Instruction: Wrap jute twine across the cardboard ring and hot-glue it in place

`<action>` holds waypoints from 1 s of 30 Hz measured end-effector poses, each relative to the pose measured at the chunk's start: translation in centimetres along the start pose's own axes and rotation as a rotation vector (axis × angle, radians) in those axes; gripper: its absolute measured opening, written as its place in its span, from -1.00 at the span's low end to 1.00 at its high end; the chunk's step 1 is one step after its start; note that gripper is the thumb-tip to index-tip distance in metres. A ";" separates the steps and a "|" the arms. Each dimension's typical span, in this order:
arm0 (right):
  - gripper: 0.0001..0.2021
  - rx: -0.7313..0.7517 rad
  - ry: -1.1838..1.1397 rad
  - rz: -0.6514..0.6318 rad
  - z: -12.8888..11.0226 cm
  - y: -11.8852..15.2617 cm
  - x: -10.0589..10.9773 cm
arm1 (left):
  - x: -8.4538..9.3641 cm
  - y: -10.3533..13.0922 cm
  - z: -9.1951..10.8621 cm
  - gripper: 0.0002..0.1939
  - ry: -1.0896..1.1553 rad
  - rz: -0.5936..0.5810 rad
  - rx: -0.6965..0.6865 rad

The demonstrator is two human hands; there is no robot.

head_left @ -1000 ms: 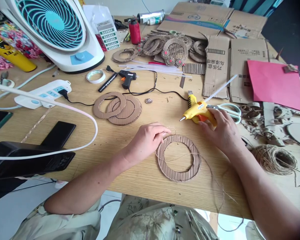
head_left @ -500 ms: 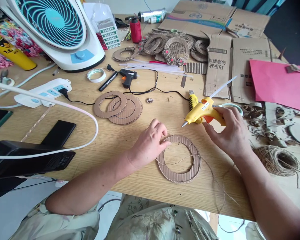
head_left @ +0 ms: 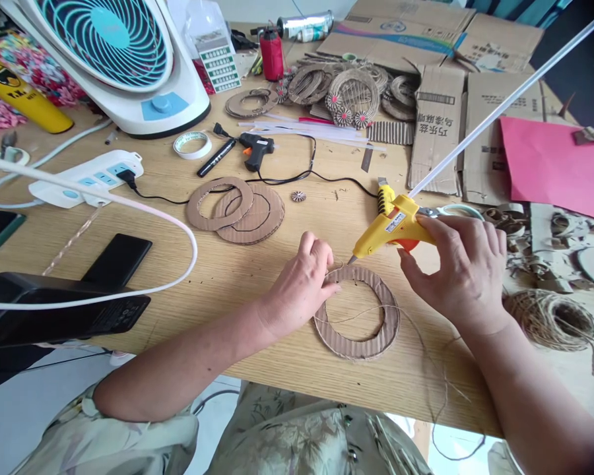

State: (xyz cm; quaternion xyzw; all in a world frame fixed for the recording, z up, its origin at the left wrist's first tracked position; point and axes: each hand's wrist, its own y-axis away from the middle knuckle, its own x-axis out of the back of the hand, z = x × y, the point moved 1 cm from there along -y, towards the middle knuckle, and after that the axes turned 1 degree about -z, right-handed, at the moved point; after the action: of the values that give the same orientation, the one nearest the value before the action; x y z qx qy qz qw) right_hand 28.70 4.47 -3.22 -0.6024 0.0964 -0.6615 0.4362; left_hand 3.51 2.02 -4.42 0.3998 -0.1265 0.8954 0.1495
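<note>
A corrugated cardboard ring (head_left: 376, 333) lies flat on the wooden table (head_left: 257, 264) in front of me. My left hand (head_left: 304, 284) pinches the ring's upper left edge together with a thin jute twine (head_left: 426, 356) that trails across the ring and off the table's front. My right hand (head_left: 462, 267) grips a yellow hot glue gun (head_left: 391, 224), tilted down, its nozzle tip just above the ring's top edge beside my left fingers. A long clear glue stick (head_left: 499, 109) sticks out of the gun's back toward the upper right.
A cardboard disc and second ring (head_left: 237, 211) lie to the left. A black glue gun (head_left: 256, 148), tape roll (head_left: 192, 144), power strip (head_left: 86, 181), fan (head_left: 123, 59), phones (head_left: 119, 257) and a twine ball (head_left: 549, 320) surround the spot. Scissors (head_left: 458, 211) sit behind my right hand.
My right hand lifted the yellow glue gun off the table and brought its nozzle down and left to the ring's top edge. My left hand shifted onto the ring's edge.
</note>
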 end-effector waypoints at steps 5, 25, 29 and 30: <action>-0.48 0.049 0.051 0.010 -0.6 -0.3 0.6 | -0.1 0.1 -0.1 -0.42 0.002 0.014 -0.010; -0.55 0.100 0.067 0.027 -1.5 -0.5 1.3 | 0.0 -0.1 0.1 -0.42 -0.049 -0.006 -0.007; -0.54 0.092 0.035 0.005 -1.5 -0.3 1.4 | 0.1 -0.1 0.2 -0.43 -0.062 -0.005 0.001; -0.54 0.091 0.029 0.004 -1.5 -0.3 1.4 | 0.1 -0.1 0.3 -0.44 -0.065 -0.006 0.000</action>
State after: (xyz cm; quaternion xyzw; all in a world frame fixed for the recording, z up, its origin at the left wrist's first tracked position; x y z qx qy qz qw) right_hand 27.37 3.08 -2.40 -0.5720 0.0736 -0.6730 0.4632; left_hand 3.66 2.04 -4.16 0.4291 -0.1299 0.8815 0.1481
